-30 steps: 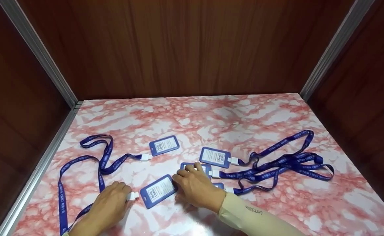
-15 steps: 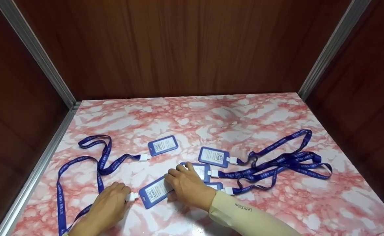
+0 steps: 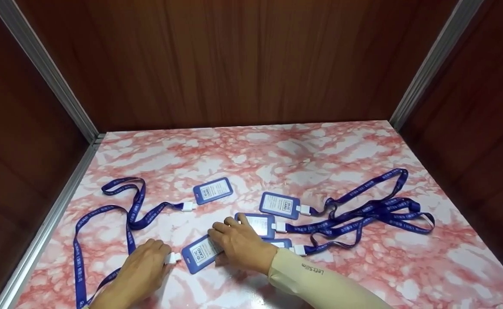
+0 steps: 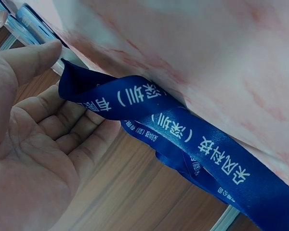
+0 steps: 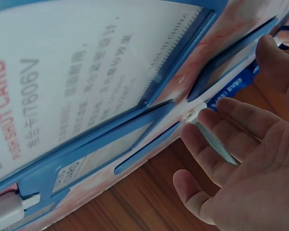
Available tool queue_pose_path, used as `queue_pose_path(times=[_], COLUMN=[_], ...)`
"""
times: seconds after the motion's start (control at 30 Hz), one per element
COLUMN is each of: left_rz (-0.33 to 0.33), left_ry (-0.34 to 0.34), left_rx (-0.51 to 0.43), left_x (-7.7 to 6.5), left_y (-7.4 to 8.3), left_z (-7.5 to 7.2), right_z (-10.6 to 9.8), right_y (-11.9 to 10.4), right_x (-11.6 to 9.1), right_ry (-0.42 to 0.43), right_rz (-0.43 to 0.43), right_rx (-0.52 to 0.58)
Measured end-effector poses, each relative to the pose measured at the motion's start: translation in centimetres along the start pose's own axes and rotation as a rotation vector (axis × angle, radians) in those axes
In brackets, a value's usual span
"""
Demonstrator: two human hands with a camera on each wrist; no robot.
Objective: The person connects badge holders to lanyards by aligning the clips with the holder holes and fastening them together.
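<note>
My left hand (image 3: pixel 144 268) pinches the white clip (image 3: pixel 173 258) of a blue printed lanyard (image 3: pixel 80 249). Its strap (image 4: pixel 202 139) runs back below the palm in the left wrist view. Just right of the clip lies a blue-framed card holder (image 3: pixel 199 254), its slotted end facing the clip's tip across a narrow gap. My right hand (image 3: pixel 238 246) grips that holder by its right end, fingertips at the far edge and thumb at the near edge, covering that end. Beneath and behind this hand are two more card holders, one partly covered (image 3: pixel 260 226) and one mostly covered (image 3: pixel 280 243).
Another card holder (image 3: pixel 212 190) lies farther back, near the white clip (image 3: pixel 187 207) of a second left lanyard. At the right, card holder (image 3: pixel 279 205) and its neighbours are joined to tangled blue lanyards (image 3: pixel 376 214). Brown wood panels (image 3: pixel 251 64) enclose the marbled table (image 3: pixel 303 150).
My right hand has slid left onto the right end of the near card holder, uncovering more of the holders behind it. My left hand stays where it was with the clip.
</note>
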State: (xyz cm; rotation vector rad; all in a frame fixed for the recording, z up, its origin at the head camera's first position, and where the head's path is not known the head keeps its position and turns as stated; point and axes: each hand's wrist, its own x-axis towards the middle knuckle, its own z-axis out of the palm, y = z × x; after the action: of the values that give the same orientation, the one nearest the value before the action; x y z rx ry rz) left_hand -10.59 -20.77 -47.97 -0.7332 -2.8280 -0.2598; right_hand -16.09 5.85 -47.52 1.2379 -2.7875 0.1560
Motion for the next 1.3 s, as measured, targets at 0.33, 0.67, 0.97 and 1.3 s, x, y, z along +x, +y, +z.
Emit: queue_pose_path(times=[0.33,0.67,0.97,1.3], left_rz=[0.019,0.012,0.025,0.028], left_ry=[0.03,0.019,0.045,0.043], left_rx=[0.0,-0.001,0.003,0.022], left_x=[-0.27,-0.24,-0.25,-0.16], left_y=[-0.17,-0.05,-0.21,-0.28], left_z=[0.17,0.09,0.32,0.48], right_z=[0.19,0.51,0.71,0.61], right_y=[-0.18,-0.24,-0.28,-0.61], right_x=[0.35,0.56,0.45,0.36], right_ry=[-0.022,-0.054,-0.014,0.003], right_rz=[-0.037,-0.026,-0.011,0.034], right_rx=[-0.044,-0.058,-0.075,-0.127])
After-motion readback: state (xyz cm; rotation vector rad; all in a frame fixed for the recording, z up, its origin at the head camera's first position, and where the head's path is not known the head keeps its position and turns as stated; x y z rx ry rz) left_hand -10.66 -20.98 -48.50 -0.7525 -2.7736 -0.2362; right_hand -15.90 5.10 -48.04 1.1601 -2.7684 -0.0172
